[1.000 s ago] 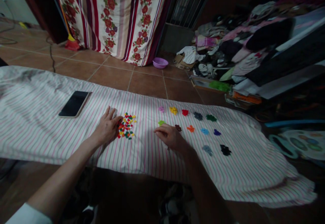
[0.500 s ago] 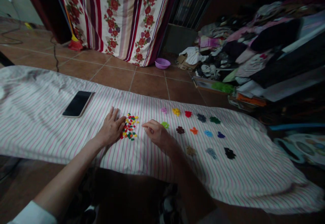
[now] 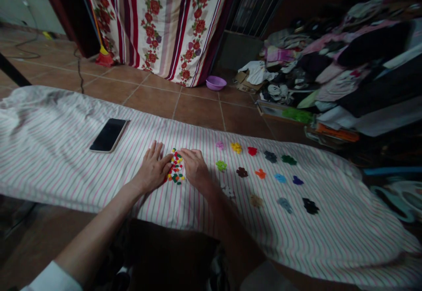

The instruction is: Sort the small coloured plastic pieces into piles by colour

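Observation:
A mixed heap of small coloured pieces (image 3: 176,168), in red, yellow, green, white and orange, lies on the striped cloth between my two hands. My left hand (image 3: 154,168) rests open at its left side, fingers spread, the thumb side touching the pieces. My right hand (image 3: 195,168) is over the heap's right edge, fingertips drawn together at its far end. Whatever those fingers hold is too small to see. To the right, single-colour piles are set out in rows, among them light green (image 3: 221,165), yellow (image 3: 236,147), red (image 3: 252,150), brown (image 3: 241,172) and white (image 3: 228,191).
A phone (image 3: 109,136) lies on the striped cloth (image 3: 62,150) left of my hands. More piles, such as orange (image 3: 260,173) and black (image 3: 310,205), are farther right. Beyond the cloth's far edge, a purple basin (image 3: 216,83) stands on the tiled floor by a flowered curtain (image 3: 171,27).
My right hand has moved left from beside the heap onto its right edge. The left hand stays spread at the heap. The whole view has shifted slightly.

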